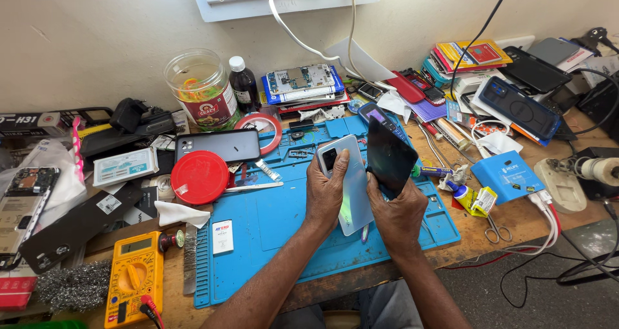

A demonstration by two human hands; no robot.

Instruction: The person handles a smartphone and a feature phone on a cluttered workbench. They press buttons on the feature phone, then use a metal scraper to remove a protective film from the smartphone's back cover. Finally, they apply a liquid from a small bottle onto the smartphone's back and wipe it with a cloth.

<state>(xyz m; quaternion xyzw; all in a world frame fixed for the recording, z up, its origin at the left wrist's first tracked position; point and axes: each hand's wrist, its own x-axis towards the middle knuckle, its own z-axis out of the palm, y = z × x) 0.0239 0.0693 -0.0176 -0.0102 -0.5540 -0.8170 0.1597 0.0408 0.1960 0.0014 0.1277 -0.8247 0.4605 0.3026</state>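
Observation:
My left hand (327, 193) grips a pale silver-blue phone back cover (351, 190) with a camera cutout near its top, held upright over the blue work mat (271, 226). My right hand (396, 213) holds a black phone screen panel (389, 156), tilted away from the cover along its right edge. Both pieces are raised above the mat, touching or nearly touching along one side. My forearms come in from the bottom of the view.
A red lid (200, 177), a dark phone (218, 146), a tape roll (261, 126) and a clear jar (200, 87) lie to the left. The yellow multimeter (133, 277) sits at the front left. A blue box (507, 175), scissors (495, 229), cables and stacked phone parts crowd the right.

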